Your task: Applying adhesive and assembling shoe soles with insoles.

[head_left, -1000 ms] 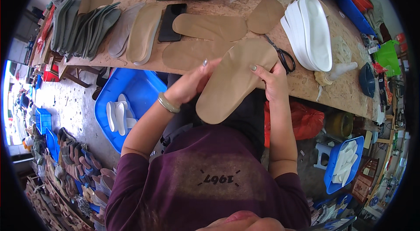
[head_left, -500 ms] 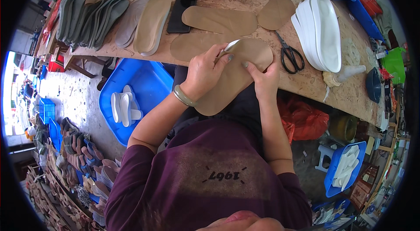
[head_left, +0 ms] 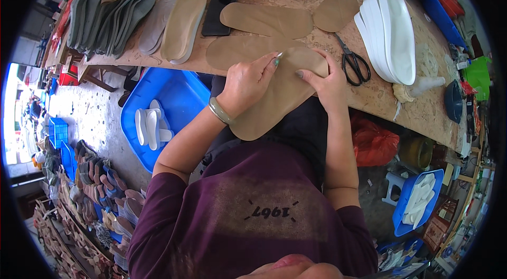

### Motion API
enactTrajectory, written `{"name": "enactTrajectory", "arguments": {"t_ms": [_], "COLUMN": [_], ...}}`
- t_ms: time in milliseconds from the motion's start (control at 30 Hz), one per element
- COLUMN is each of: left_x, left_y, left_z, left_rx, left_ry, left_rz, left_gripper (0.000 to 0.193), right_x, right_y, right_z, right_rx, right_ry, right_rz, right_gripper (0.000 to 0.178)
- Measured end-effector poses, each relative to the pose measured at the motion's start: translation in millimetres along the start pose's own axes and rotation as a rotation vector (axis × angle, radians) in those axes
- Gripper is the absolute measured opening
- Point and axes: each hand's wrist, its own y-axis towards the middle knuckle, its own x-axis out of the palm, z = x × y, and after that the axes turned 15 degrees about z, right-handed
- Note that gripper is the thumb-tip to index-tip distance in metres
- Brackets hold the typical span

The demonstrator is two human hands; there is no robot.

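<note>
A tan insole-shaped sheet (head_left: 272, 102) slants over the table's near edge, its lower end hanging above my lap. My left hand (head_left: 247, 82) is closed on its left edge, with thumb and index finger pinched together near the upper end. On the right side, my right hand (head_left: 330, 84) grips the rounded upper end, thumb on top and fingers around the rim. Just beyond lie a tan insole piece (head_left: 227, 49), partly covered by the held one, and another tan insole piece (head_left: 269, 19). Black-handled scissors (head_left: 354, 62) rest to the right of my right hand.
White insoles (head_left: 398, 36) stand stacked at the right, beside a pale wrapped object (head_left: 417, 88). A black phone (head_left: 219, 12) and grey insoles (head_left: 105, 25) lie leftward. Below the table are a blue basin (head_left: 182, 86) and a red bag (head_left: 375, 142).
My right hand has shifted slightly right along the rounded end. My left fingertips have moved up and pinch closer together. The white strip beside them no longer shows.
</note>
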Motion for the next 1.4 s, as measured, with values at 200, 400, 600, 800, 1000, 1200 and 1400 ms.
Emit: {"name": "enactTrajectory", "arguments": {"t_ms": [200, 400, 600, 800, 1000, 1200, 1400], "left_x": [0.3, -7.5, -21.3, -3.6, 2.8, 8.4, -3.1], "left_y": [2.4, 14.3, 29.9, 17.8, 4.2, -2.4, 3.2], "left_z": [-3.9, -19.4, 7.4, 2.3, 1.1, -8.8, -1.8], "left_rx": [-0.267, -0.735, -0.213, -0.075, 0.138, -0.237, -0.097], "left_ry": [-0.231, -0.828, -0.256, -0.155, -0.071, -0.339, -0.263], "left_rz": [-0.191, -0.343, -0.456, -0.280, -0.201, -0.354, -0.414], "left_gripper": [0.032, 0.046, 0.058, 0.037, 0.026, 0.028, 0.038], "right_x": [-5.1, -15.8, -8.0, -13.5, -17.3, -25.2, -24.3], "right_y": [6.7, 5.5, -10.8, -9.6, 3.8, 11.4, 5.1], "right_z": [28.1, 21.6, 4.1, 15.4, -23.3, 3.9, 0.0], "right_rx": [0.216, 0.282, 0.062, 0.110, -0.103, 0.261, 0.166], "right_ry": [0.225, 0.212, 0.115, 0.192, -0.358, -0.059, -0.118], "right_rz": [0.096, 0.130, 0.207, 0.017, -0.337, -0.457, -0.359], "right_gripper": [0.035, 0.037, 0.031, 0.033, 0.038, 0.038, 0.033]}}
